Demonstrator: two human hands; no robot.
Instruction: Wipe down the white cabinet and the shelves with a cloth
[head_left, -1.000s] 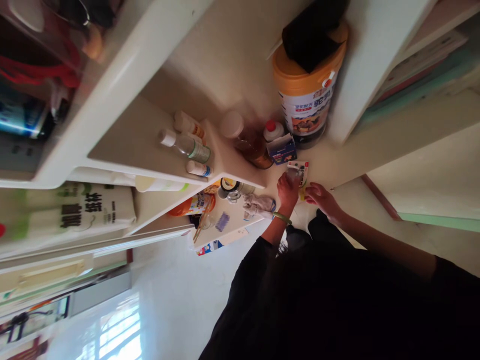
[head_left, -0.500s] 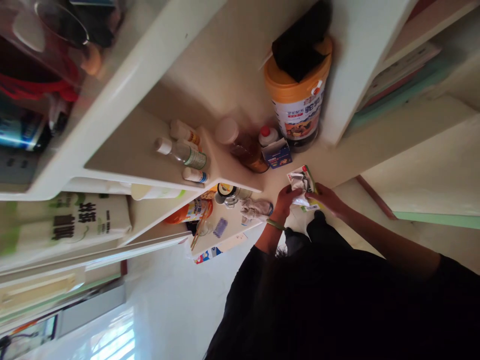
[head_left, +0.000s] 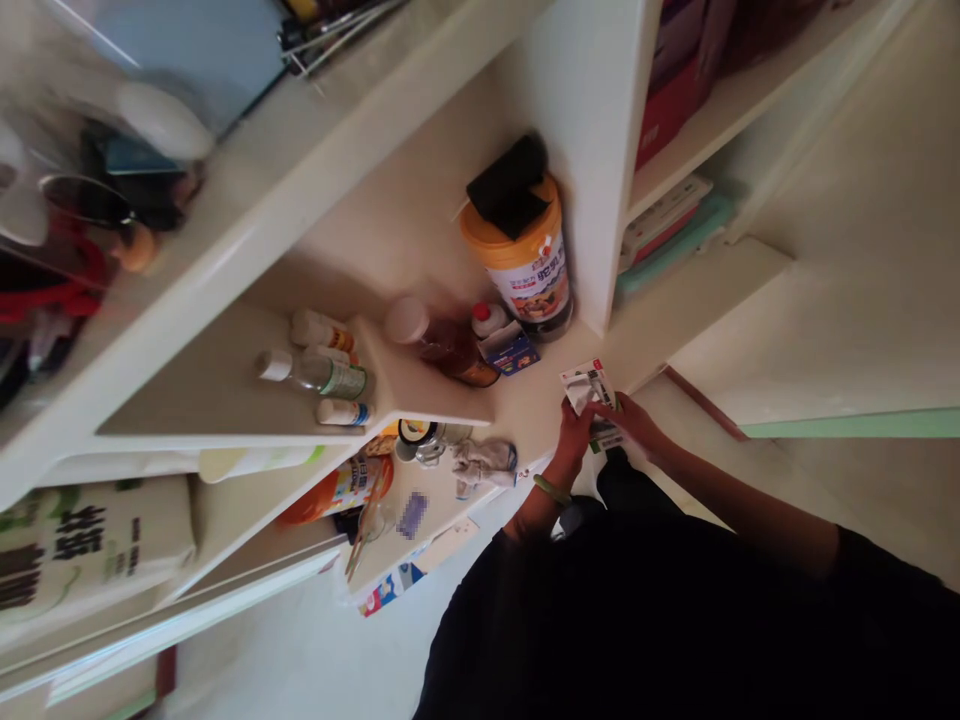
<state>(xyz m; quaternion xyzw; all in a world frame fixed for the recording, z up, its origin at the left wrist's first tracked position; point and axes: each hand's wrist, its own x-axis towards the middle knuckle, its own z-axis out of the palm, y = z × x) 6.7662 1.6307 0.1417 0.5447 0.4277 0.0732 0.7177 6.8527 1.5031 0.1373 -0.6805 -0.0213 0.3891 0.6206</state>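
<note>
Above the shelf point(head_left: 536, 405), flat white-and-red packet point(head_left: 589, 388)

A tall tin point(head_left: 525, 270) with an orange lid stands at the back of the cream shelf point(head_left: 420, 240), with a black block point(head_left: 508, 188) on top of it. Just beside the tin are a small white bottle point(head_left: 487, 318) with a red cap and a blue box point(head_left: 510, 348). An amber bottle point(head_left: 446, 348) lies next to them. Three clear bottles point(head_left: 324, 375) lie on a side board point(head_left: 225, 390). A crumpled cloth point(head_left: 480, 462) lies near a glass jar point(head_left: 420, 440).
</note>
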